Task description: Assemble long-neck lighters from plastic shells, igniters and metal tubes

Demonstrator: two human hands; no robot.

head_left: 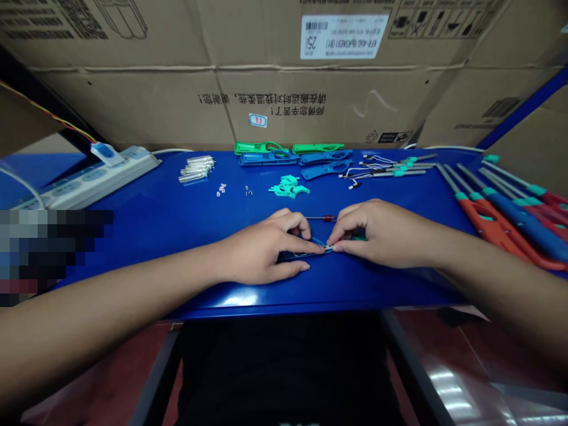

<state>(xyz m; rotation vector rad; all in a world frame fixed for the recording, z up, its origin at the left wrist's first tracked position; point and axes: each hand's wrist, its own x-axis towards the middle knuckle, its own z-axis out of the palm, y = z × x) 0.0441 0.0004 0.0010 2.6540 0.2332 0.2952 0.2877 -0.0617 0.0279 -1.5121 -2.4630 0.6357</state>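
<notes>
Stacked cardboard cartons (222,100) wall off the back of a blue counter (310,305), where a person works with forearms reaching in from both sides. A white power strip (93,183) lies at the far left; finished long-nosed utility lighters (492,219) in orange and blue fan out at the right. Along the back edge sit green lighter shells (257,148), blue lighter shells (266,158), wired metal nozzles (390,168), silver tubes (196,168) and a small cluster of teal plastic parts (288,188). A red-handled screwdriver (322,218) lies just beyond the hands, not held. The left hand (266,248) and right hand (381,234) are almost closed, thumbs and forefingers meeting in a tight pinch on a thin wire lead (307,253) at the centre of the counter. (Short, close grips like this one, wrists low, seem the steadiest way to handle so fine a piece.) The lead's long axis runs roughly left to right between the hands, low over the counter; its tip is hidden by the fingers, so which way it points cannot be told.
</notes>
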